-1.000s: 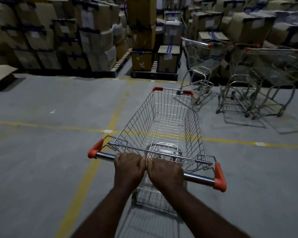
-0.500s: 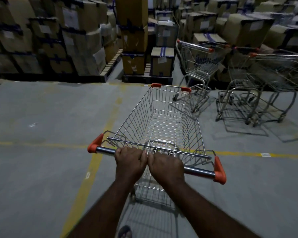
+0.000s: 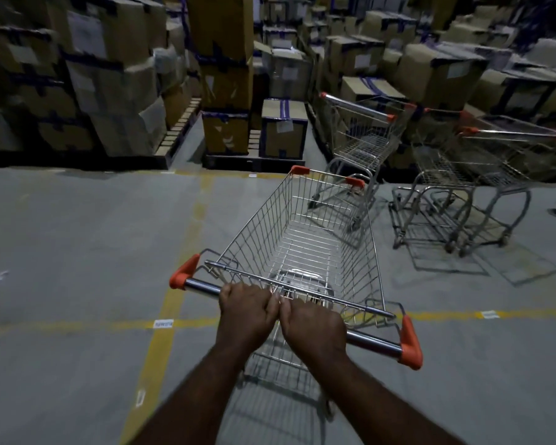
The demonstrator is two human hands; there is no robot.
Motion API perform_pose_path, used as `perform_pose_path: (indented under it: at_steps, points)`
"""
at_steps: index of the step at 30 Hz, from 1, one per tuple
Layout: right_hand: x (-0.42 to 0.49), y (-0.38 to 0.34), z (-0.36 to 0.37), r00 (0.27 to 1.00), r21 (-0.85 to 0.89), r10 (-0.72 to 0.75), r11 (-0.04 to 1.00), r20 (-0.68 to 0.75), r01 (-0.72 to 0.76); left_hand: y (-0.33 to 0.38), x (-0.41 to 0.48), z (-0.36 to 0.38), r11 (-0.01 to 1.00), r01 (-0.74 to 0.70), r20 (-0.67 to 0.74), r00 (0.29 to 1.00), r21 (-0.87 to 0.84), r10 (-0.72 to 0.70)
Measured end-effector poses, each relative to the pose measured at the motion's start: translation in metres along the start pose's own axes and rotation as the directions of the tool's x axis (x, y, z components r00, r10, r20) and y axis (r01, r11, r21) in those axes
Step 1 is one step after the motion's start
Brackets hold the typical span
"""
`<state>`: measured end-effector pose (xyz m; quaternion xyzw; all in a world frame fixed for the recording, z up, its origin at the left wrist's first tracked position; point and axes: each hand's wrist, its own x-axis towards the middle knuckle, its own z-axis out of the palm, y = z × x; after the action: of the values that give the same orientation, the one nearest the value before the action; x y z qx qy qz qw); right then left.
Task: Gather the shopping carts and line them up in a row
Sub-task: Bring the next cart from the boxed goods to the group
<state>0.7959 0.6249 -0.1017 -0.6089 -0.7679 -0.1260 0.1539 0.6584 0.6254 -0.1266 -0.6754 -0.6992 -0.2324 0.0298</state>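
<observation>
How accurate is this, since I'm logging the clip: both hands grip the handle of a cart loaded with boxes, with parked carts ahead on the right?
One thing is wrong: the cart is empty, not loaded; the boxes stand stacked beyond it, as the head view shows. The left hand and right hand do grip the handle, with parked carts ahead on the right.

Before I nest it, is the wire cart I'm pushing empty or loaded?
Empty: the silver wire shopping cart with orange corners shows bare mesh, grey floor visible through it.
</observation>
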Motion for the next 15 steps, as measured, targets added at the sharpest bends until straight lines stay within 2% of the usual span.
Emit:
perform_pose_path:
  at_steps: [7, 15]
  points:
    - [0.102, -0.009, 0.048, 0.999, -0.016, 0.034, 0.999, -0.024, -0.035, -0.036, 0.105, 0.031, 0.997, -0.062, -0.067, 0.996, -0.036, 0.059]
    - [0.248, -0.008, 0.103, 0.995, -0.003, 0.055, 0.998, -0.086, -0.056, -0.073, 0.259, 0.077, 0.997, -0.074, -0.015, 0.997, 0.018, 0.075]
